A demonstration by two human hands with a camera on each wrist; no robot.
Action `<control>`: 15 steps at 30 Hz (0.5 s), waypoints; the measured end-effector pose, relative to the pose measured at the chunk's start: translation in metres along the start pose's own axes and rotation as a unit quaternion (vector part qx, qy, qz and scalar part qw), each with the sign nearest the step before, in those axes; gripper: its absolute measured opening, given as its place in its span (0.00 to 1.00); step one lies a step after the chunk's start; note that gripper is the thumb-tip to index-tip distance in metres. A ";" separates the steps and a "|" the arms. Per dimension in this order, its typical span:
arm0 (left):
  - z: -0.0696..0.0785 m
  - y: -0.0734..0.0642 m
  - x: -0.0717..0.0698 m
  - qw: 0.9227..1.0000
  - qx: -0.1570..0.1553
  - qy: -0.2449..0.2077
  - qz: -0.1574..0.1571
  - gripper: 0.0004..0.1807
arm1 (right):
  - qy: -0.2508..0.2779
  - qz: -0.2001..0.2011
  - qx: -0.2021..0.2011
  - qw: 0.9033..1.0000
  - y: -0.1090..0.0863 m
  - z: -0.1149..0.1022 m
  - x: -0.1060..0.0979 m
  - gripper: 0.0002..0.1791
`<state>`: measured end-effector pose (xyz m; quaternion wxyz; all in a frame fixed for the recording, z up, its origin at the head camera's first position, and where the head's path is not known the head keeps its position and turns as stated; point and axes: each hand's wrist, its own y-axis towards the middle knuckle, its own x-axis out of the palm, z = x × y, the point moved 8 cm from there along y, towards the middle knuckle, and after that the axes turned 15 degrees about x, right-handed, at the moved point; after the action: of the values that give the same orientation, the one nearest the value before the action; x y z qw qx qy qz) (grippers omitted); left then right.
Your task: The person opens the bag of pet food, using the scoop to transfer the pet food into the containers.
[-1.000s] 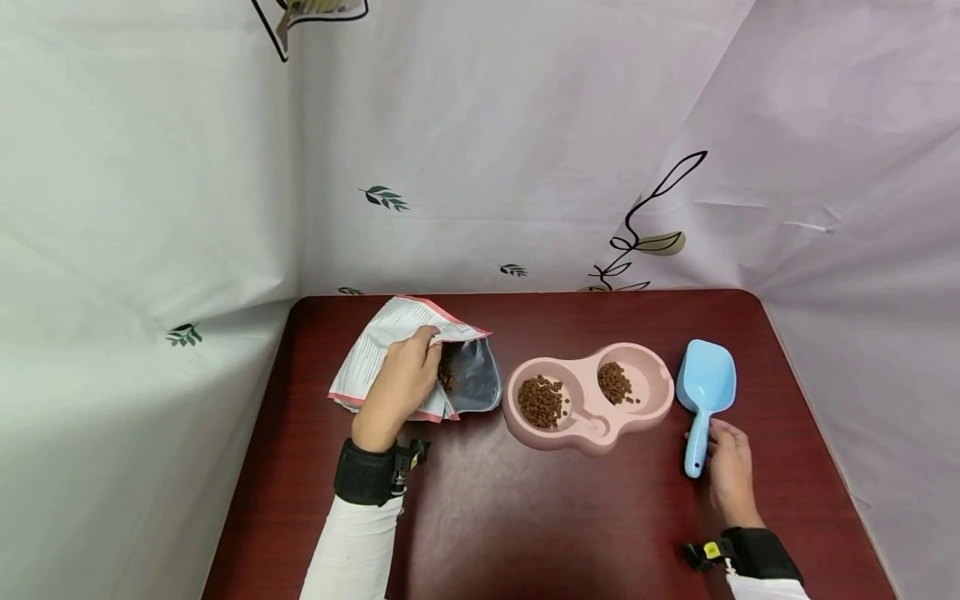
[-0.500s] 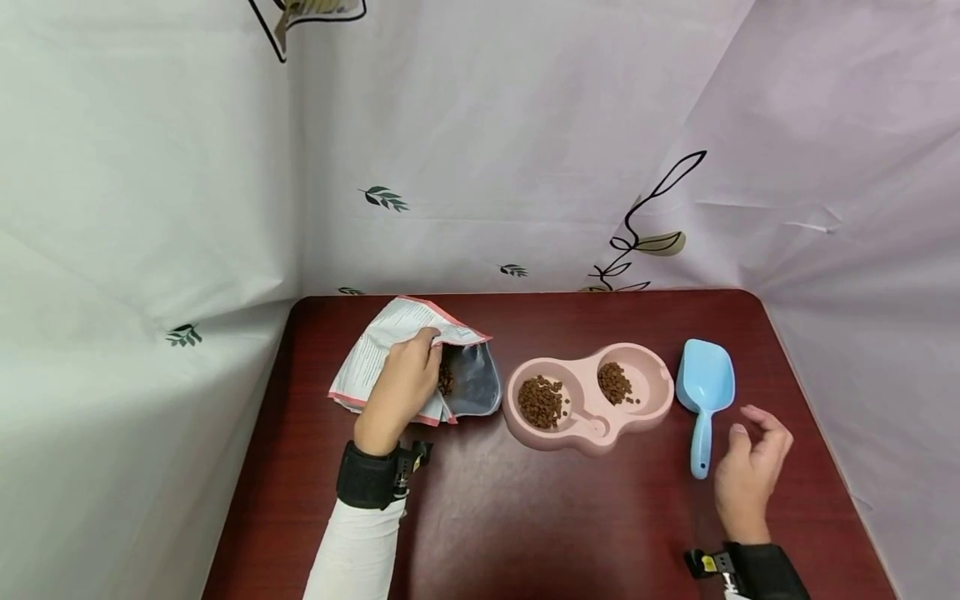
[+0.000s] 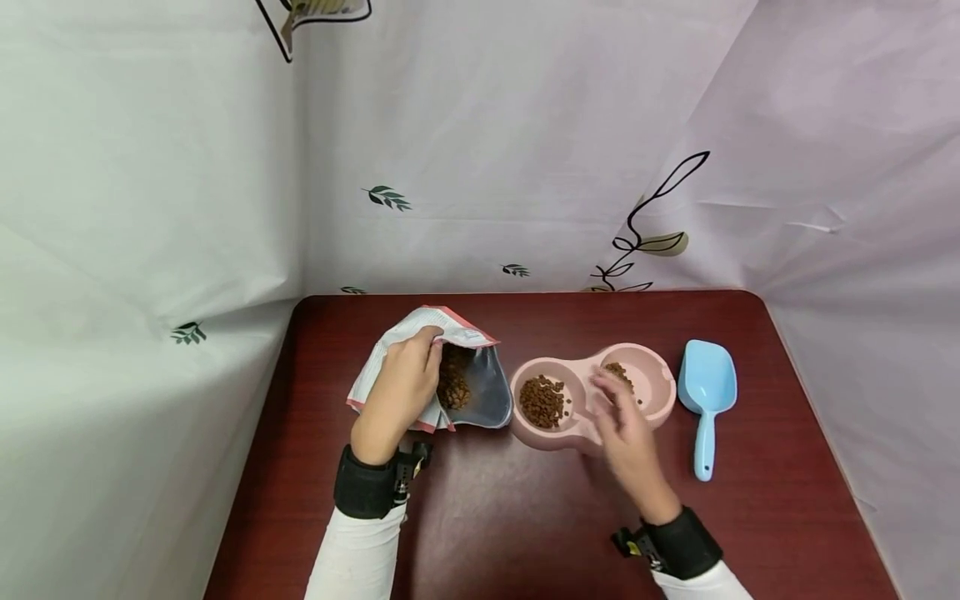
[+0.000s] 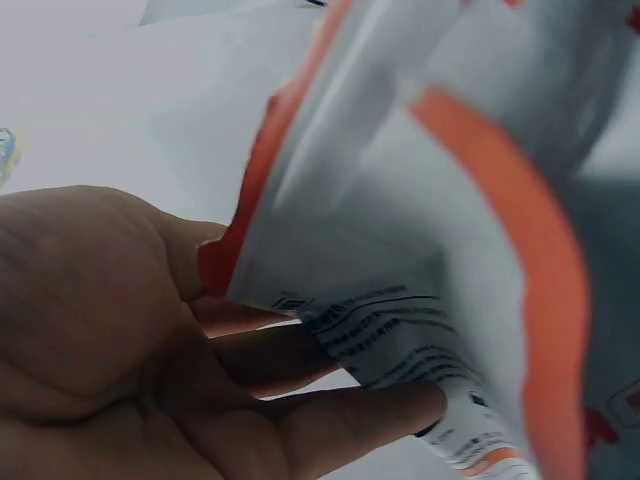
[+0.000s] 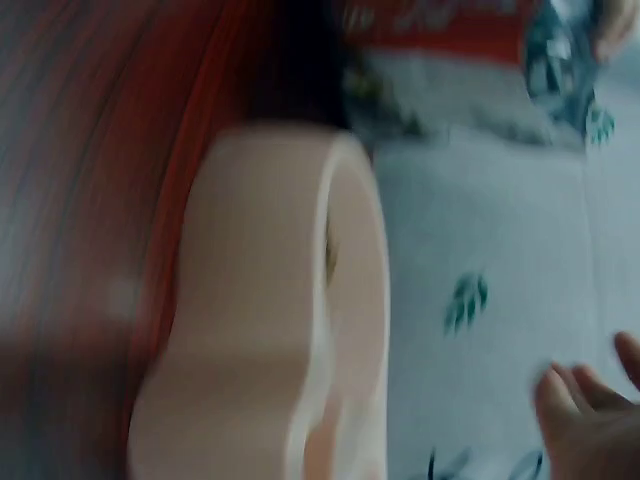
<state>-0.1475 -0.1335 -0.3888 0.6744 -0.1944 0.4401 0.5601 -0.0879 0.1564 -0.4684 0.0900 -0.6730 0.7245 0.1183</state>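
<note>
My left hand [image 3: 399,390] pinches the upper edge of a white, red-edged bag [image 3: 482,400] lying at the left of the table. The bag's mouth gapes, showing brown kibble [image 3: 452,385] inside. Close up in the left wrist view, the thumb and fingers lie on either side of the printed film [image 4: 390,310]. A pink double bowl [image 3: 654,367] stands right of the bag, with kibble in both compartments. My right hand [image 3: 632,454], motion-blurred with fingers extended, is over the bowl's front middle and hides part of it; it holds nothing.
A light blue scoop [image 3: 707,379] lies right of the bowl, its handle toward the front. The dark red table [image 3: 495,517] meets a white patterned cloth [image 3: 465,150] at the back and sides.
My right hand has let go of the scoop's handle, lifted, and swung left over the bowl. The bag has been raised and spread wider by my left hand, exposing more kibble.
</note>
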 end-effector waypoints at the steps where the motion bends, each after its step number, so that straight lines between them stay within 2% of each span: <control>1: 0.002 -0.001 -0.001 1.000 0.001 -0.001 0.002 0.18 | -0.001 -0.033 0.019 0.999 0.001 -0.002 0.014 0.23; 4: 0.008 -0.002 -0.005 1.000 0.005 -0.004 0.008 0.17 | 0.013 -0.125 0.094 0.988 0.005 -0.004 0.052 0.28; 7: 0.012 -0.002 -0.007 1.000 0.008 -0.004 0.015 0.16 | 0.061 -0.192 0.164 0.966 0.011 -0.003 0.079 0.32; 9: 0.013 -0.003 -0.007 1.000 0.007 -0.007 0.016 0.16 | 0.084 -0.218 0.193 0.953 0.014 -0.002 0.092 0.32; 11: 0.013 -0.003 -0.006 1.000 0.007 -0.010 0.014 0.16 | 0.093 -0.234 0.205 0.946 0.015 0.000 0.101 0.31; 15: 0.013 -0.005 -0.001 1.000 0.008 -0.024 0.000 0.17 | 0.087 -0.238 0.203 0.946 0.016 0.001 0.110 0.27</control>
<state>-0.1378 -0.1262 -0.3819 0.6863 -0.1753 0.4279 0.5615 -0.1120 0.0528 -0.5001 0.1869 -0.8012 0.5567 -0.1150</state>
